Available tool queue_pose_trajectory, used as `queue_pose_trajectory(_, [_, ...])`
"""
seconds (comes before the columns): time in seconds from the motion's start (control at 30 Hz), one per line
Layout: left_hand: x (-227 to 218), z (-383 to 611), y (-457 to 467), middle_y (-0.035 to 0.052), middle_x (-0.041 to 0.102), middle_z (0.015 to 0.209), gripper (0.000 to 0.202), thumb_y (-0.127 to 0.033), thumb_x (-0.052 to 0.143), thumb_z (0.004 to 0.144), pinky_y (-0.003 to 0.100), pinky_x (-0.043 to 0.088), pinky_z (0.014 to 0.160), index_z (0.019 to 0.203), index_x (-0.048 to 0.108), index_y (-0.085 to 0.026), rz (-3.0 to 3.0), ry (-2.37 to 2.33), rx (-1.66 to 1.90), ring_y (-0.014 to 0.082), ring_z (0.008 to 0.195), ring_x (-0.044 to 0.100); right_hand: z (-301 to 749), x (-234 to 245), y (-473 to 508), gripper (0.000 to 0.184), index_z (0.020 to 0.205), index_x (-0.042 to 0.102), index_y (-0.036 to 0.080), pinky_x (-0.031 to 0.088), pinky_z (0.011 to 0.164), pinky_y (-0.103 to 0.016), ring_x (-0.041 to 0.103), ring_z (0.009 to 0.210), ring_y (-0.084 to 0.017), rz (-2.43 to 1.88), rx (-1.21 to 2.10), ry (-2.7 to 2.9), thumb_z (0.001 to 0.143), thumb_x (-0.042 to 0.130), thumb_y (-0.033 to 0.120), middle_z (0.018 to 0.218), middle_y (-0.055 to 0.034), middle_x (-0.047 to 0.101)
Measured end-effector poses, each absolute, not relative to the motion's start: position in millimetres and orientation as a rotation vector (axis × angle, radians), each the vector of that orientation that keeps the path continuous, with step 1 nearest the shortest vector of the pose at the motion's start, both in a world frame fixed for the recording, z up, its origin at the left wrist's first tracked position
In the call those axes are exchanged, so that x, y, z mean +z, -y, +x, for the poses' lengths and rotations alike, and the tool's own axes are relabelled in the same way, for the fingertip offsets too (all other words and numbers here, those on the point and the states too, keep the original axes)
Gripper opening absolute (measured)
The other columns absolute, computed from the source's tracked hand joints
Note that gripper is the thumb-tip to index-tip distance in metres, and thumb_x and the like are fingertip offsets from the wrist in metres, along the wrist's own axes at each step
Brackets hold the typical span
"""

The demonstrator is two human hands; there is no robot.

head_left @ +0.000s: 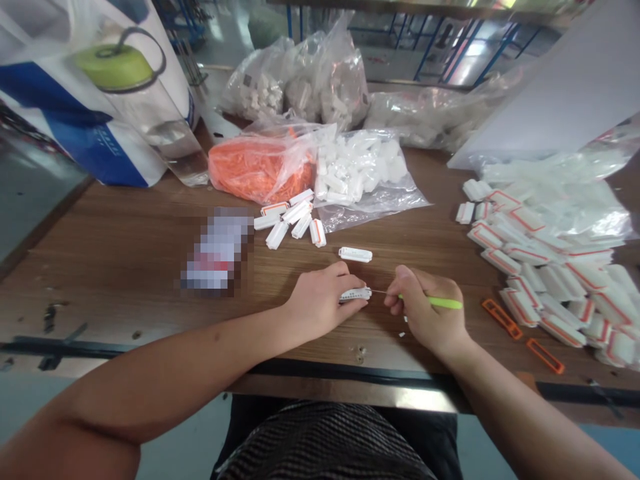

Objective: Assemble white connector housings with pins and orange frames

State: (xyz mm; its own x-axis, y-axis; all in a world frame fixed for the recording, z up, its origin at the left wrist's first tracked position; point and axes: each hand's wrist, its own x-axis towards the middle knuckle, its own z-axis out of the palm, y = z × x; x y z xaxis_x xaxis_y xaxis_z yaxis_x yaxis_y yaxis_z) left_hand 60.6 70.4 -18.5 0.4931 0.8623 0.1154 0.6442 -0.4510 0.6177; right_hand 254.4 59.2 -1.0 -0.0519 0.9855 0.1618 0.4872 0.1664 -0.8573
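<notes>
My left hand [325, 297] is closed around a small white plastic piece [354, 294] with a row of dark slots, held against the brown table. In my right hand [425, 303] is a thin metal-shafted tool with a bright green handle [446, 303]; its tip meets the right end of the white piece. Just beyond my left hand lies another white plastic piece [355, 255]. Several white pieces with orange strips [295, 212] lie in a loose group farther off. Tiny white scraps [402, 335] sit beside my right hand.
At right spreads a big pile of white pieces with orange edging [555, 267], with orange frames [545, 355] before it. Bags of orange parts [260, 167] and white parts [357, 167] stand ahead. A green-capped bottle [165, 127] and a blurred-out object [217, 250] are at left.
</notes>
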Motion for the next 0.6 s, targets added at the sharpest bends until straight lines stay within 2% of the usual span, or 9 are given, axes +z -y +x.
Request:
queue_pose_trajectory(0.17, [-19.9,60.8,-70.5,0.0011,0.066,0.096,0.02,-0.037,0.064,0.089,0.027,0.048,0.068,0.104,0.07,-0.025,2.246,-1.251,0.569,0.016,0.085,0.066,253.0,2.6,-58.7,0.044,0.056,0.058,0.019,0.043,0.043,-0.022,0.055,0.038,-0.008,-1.385,0.729,1.769,0.096,0.046,0.033,0.048,0.0013,0.06])
queue_pose_trajectory(0.37, [-21.9,60.9,-70.4,0.0004,0.066,0.094,0.019,-0.037,0.065,0.089,0.026,0.048,0.068,0.104,0.071,-0.026,2.236,-1.246,0.6,0.0152,0.083,0.066,253.0,-0.7,-56.3,0.048,0.055,0.059,0.02,0.044,0.043,-0.022,0.054,0.039,-0.008,-1.402,0.759,1.629,0.097,0.044,0.036,0.049,0.0007,0.06])
queue_pose_trajectory(0.6, [-18.8,61.1,-70.6,0.0011,0.066,0.095,0.02,-0.037,0.065,0.089,0.028,0.049,0.069,0.104,0.071,-0.025,2.231,-1.242,0.572,0.0159,0.084,0.066,252.7,0.5,-58.4,0.045,0.055,0.059,0.019,0.042,0.042,-0.022,0.054,0.037,-0.008,-1.403,0.755,1.695,0.096,0.046,0.033,0.047,0.0013,0.06])
